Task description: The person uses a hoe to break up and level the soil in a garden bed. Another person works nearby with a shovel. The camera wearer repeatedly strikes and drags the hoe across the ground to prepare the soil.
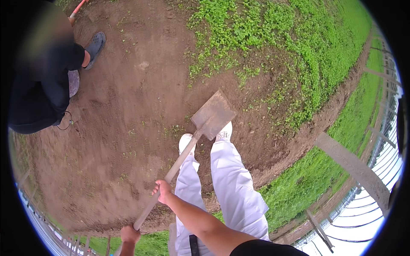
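Observation:
A flat square-bladed shovel slants across the view, and both my hands grip its wooden handle (181, 159). My left hand (130, 234) is wrapped around the handle's near end, at the lower left. Farther along the shaft, my right hand (164, 191) closes on it about midway. The worn, soil-stained metal blade (214, 114) hangs in front of my white shoes (225, 132) and partly covers the right one. Bare brown soil (137, 105) lies under and around it. Whether the blade touches the soil, I cannot tell. No load of soil shows on the blade.
Low green leafy plants (256, 28) grow beyond the blade and to the right. At the left a person in dark clothing (41, 92) stands close, one grey clog (96, 48) on the soil. A red-orange handle (77, 8) shows above. A grey post (355, 169) rises at the right.

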Tool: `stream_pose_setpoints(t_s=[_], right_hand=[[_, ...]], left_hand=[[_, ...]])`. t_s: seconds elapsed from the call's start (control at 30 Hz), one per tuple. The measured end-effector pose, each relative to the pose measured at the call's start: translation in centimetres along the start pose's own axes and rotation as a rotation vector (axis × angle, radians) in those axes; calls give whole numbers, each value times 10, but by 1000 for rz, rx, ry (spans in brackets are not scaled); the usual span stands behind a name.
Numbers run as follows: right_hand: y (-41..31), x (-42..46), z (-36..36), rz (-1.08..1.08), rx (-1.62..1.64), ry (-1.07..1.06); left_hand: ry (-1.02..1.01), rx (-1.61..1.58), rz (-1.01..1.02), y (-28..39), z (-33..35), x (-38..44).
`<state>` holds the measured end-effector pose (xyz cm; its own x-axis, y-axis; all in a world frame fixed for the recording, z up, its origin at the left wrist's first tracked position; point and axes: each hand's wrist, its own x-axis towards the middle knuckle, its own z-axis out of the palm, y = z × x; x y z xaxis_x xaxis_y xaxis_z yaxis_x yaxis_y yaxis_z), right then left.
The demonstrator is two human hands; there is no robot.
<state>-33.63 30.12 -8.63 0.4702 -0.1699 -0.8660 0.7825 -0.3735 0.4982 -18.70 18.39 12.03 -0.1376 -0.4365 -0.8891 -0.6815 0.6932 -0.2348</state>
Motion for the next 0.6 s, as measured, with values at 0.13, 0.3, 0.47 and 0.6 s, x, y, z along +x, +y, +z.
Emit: stream_pose_setpoints(t_s=[0.13,0.3,0.47,0.6], right_hand=[[-148,-3,32,-84,-88,-72],[-195,-4,19,-178,-77,-25],[-188,-2,1,-199,-60,-18],[-151,-5,-5,-190,-85,2]], left_hand=[[-118,-63,-85,126,-51,77],[-107,-56,4,168,-37,94],[-73,-116,37,167,-21,79],[-81,-139,-2,138,3,64]])
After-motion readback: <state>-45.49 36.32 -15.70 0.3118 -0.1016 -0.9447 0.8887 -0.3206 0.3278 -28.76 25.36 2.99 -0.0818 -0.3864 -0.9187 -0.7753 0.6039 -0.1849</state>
